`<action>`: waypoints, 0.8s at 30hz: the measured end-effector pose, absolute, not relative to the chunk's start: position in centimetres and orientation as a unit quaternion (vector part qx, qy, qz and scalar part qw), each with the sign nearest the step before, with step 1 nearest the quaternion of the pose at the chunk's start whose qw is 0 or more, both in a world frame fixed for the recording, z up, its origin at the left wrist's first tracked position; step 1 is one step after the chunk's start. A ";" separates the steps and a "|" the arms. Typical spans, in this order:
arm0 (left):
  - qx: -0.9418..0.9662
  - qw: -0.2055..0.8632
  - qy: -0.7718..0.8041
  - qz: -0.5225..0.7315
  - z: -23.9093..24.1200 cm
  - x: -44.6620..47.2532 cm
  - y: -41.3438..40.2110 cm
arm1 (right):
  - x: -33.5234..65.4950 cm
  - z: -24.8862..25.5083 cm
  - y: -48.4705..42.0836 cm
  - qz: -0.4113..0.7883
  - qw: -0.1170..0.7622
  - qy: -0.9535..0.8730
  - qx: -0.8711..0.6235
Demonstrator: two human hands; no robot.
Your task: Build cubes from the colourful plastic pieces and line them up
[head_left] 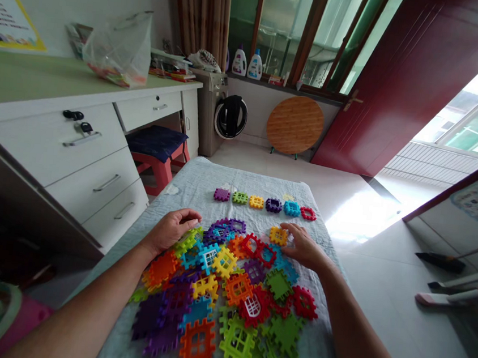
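Note:
A heap of coloured plastic interlocking tiles [226, 297] lies on a pale blue cloth [204, 184] in front of me. Beyond the heap, several tiles [265, 204] stand in a row: purple, green, yellow, violet, blue, red. My left hand [171, 229] rests on the heap's far left edge, fingers curled loosely over green and blue tiles. My right hand [302, 247] lies on the heap's far right side, its fingertips touching a small yellow tile [278, 235]. Whether it grips the tile I cannot make out.
A white desk with drawers [80, 145] runs along the left, with a plastic bag [118, 49] on top and a red stool [159, 159] under it. A round wooden board [295, 125] leans on the far wall. A dark red door [402, 88] stands open at right.

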State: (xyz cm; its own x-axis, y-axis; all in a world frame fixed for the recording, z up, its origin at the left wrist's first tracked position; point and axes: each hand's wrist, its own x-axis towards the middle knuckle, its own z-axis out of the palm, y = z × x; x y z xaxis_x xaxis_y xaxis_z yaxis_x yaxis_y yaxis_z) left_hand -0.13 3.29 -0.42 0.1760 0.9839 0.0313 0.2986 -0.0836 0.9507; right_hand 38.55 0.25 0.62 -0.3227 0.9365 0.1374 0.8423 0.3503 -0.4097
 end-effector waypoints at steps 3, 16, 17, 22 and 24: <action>0.627 0.441 0.514 0.384 -0.4 -0.1 3.3 | 38.0 0.6 0.5 0.128 0.174 -0.801 -0.559; 0.620 0.453 0.513 0.383 -0.3 -0.1 3.2 | 36.8 -0.1 1.1 0.103 0.174 -0.797 -0.569; 0.622 0.453 0.511 0.384 -0.3 -0.2 3.2 | 36.7 -0.1 1.1 0.102 0.174 -0.794 -0.573; 0.626 0.448 0.513 0.380 -0.3 -0.3 3.4 | 36.0 1.0 1.8 0.081 0.185 -0.787 -0.583; 0.628 0.448 0.514 0.376 -0.4 -0.3 3.4 | 35.3 2.1 3.2 0.064 0.198 -0.788 -0.580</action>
State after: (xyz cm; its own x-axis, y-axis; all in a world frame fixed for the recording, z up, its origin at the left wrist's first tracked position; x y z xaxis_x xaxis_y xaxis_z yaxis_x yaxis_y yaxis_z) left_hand -0.30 3.41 -0.40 0.1891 0.9819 0.0121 0.3072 -0.0709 0.9490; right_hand 35.33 3.17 2.08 -0.2489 0.9389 0.2379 0.8884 0.3191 -0.3300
